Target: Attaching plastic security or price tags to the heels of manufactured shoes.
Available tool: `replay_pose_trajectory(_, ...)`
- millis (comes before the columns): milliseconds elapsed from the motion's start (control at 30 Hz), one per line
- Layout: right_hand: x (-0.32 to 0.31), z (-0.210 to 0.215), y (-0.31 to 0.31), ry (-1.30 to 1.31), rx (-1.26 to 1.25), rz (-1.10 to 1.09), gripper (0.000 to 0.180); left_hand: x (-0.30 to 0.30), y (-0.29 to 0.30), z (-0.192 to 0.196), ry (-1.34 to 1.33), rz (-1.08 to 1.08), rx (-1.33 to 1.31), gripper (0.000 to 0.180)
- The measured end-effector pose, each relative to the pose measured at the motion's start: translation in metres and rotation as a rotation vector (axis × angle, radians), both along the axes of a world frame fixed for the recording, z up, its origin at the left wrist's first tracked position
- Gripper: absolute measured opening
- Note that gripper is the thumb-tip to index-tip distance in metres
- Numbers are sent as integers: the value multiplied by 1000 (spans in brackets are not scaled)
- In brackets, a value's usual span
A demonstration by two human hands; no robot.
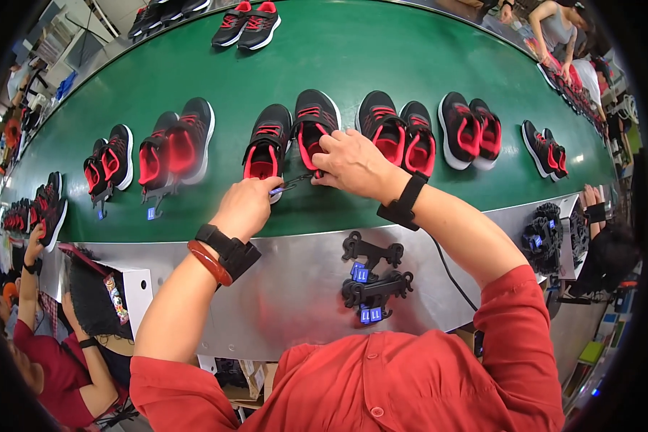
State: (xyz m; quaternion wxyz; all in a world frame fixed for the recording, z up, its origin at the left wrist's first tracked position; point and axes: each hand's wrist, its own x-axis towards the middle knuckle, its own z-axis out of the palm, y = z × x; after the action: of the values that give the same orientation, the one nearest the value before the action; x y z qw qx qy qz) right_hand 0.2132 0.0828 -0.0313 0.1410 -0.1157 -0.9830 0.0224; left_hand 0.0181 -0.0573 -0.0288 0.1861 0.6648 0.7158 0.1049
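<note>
In front of me a pair of black sneakers with red laces and lining lies on a green belt, toes pointing away. My left hand [245, 205] is closed at the heel of the left sneaker [272, 124], on a small black shoe hanger [293, 183] with a blue tag. That hanger reaches across toward the right sneaker [311, 104]. My right hand [356, 165] pinches this sneaker's heel collar; its fingertips cover part of the opening. Black bands circle both wrists, and a reddish-brown bangle [210, 263] sits on my left one.
Several black hangers [378, 288] with blue tags lie on the metal ledge [288, 288] before me. Other sneaker pairs [471, 129] stand along the green belt [410, 50]. A white box [138, 288] is at left. Co-workers sit on both sides; one's hand [34, 241] touches a sneaker.
</note>
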Motion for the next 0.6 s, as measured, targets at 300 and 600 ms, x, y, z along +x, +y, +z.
replay_pose_trajectory(300, -17, 2, -9, -152, 131, -58, 23, -1, -7, 2, -378, 60, 22, 28)
replay_pose_trajectory(600, 46, 9, -16, 80, -451, -11, 32, 5, -6, 8, 121, -31, 310, 51)
